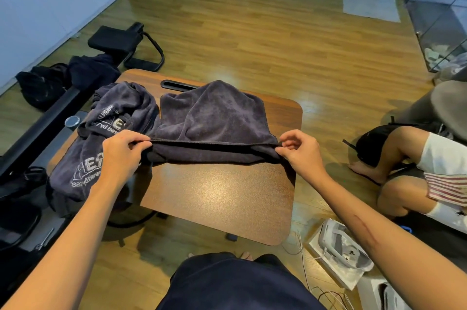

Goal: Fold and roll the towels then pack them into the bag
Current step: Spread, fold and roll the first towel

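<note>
We see a brown worktop [217,198] with rounded corners and a dark slot near its far edge, standing on a wooden floor [252,31]. Across its far half lies a dark grey towel [209,117], soft and slightly fuzzy, its far part bunched into loose folds while the near hem is pulled into a straight, taut line between our two hands. Below that hem a second layer of the same cloth hangs down onto the worktop. On the left side of the worktop sits a heap of more towels [106,137] in the same dark grey, crumpled, with pale lettering and a logo that reads upside down from here; the heap spills over the left edge. Our left hand [121,155] pinches the left end of the hem between thumb and fingers, its knuckles just beside the heap. Our right hand [300,153] pinches the right end of the hem at the fingertips, the other fingers curled loosely above it. At the far right another person's bare knees [394,158] rest on the floor.
</note>
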